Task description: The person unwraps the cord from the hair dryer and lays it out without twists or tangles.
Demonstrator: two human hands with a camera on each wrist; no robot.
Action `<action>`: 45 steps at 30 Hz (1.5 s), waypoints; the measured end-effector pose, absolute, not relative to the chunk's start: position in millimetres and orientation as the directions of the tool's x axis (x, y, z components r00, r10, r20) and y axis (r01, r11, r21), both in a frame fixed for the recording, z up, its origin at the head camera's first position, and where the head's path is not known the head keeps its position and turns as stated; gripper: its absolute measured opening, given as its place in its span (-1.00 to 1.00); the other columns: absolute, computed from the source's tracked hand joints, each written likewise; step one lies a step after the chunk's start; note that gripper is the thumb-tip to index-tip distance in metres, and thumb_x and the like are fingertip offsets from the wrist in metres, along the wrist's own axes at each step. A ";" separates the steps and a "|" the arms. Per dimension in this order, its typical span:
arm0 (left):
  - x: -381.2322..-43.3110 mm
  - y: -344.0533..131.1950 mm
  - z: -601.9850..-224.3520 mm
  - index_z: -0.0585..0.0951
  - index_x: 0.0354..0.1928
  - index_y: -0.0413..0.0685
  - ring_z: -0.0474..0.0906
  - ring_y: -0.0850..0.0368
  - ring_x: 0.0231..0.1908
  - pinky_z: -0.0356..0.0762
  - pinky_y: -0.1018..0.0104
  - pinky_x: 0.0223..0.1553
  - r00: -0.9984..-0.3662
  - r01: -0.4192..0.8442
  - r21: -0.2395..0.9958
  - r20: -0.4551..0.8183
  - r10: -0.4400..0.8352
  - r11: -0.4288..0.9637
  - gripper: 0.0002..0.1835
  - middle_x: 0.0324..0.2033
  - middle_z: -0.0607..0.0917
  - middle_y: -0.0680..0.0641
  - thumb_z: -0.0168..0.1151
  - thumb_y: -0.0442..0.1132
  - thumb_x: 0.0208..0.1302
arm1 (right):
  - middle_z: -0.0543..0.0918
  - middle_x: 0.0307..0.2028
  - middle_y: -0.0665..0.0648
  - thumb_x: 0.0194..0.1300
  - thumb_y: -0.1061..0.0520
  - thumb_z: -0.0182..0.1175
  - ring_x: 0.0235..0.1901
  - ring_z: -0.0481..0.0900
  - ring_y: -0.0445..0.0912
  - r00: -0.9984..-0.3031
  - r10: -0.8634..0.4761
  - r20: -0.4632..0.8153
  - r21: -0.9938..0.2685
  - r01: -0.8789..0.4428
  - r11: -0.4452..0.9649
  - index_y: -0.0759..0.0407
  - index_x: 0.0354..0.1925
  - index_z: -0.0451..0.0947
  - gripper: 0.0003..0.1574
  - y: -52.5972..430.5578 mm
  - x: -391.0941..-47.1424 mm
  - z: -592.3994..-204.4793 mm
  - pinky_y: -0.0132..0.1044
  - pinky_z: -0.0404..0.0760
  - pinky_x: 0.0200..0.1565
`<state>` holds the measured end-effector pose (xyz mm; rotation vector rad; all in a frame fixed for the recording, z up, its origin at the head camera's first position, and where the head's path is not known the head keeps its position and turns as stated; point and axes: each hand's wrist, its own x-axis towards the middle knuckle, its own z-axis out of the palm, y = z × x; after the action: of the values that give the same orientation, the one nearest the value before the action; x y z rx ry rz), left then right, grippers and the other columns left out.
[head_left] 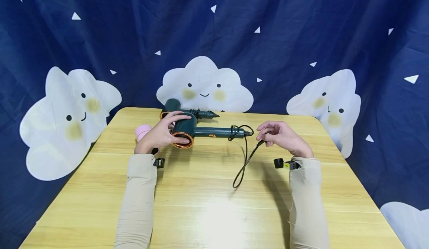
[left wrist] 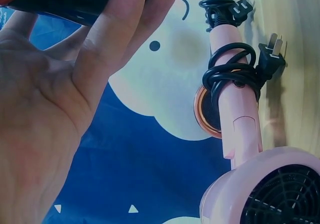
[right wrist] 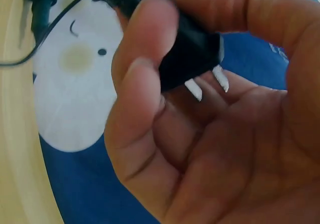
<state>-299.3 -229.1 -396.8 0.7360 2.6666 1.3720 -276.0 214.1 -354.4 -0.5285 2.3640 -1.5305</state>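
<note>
A dark green hair dryer (head_left: 218,132) with a copper-coloured rim is held above the table by my left hand (head_left: 157,133). Its fingers and thumb grip the dryer's head, and the handle points right. Part of the cord (head_left: 239,178) is wound round the handle end; the rest hangs in a loop and rises to my right hand (head_left: 285,139). In the right wrist view, that hand's thumb and fingers pinch the black two-prong plug (right wrist: 187,56), prongs toward the palm. The left wrist view shows only a dark edge of the held dryer (left wrist: 65,4).
Behind the held dryer, a second green hair dryer (head_left: 172,105) lies at the table's far edge, its cord wrapped. A pink hair dryer (left wrist: 242,116) with a wrapped cord lies beside my left hand, mostly hidden in the head view. A blue cloud-print curtain (head_left: 234,25) surrounds the wooden table (head_left: 187,211).
</note>
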 end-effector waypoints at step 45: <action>-298.2 -214.8 -396.0 0.48 0.41 0.41 0.51 -0.23 0.16 0.60 -0.13 0.18 -0.868 0.409 0.748 0.141 0.477 0.523 -0.14 0.57 0.17 -0.04 0.66 0.04 0.02 | 0.79 -0.18 0.37 0.26 0.34 0.38 -0.22 0.76 0.10 -0.851 0.183 0.493 -0.763 -0.321 0.561 0.39 -0.18 0.65 -0.85 171.2 -289.3 -371.7 -0.72 0.50 -0.27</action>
<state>-298.2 -214.8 -396.0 0.7774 2.6699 1.2771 -289.3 171.2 -371.7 -0.1576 3.2221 -1.7885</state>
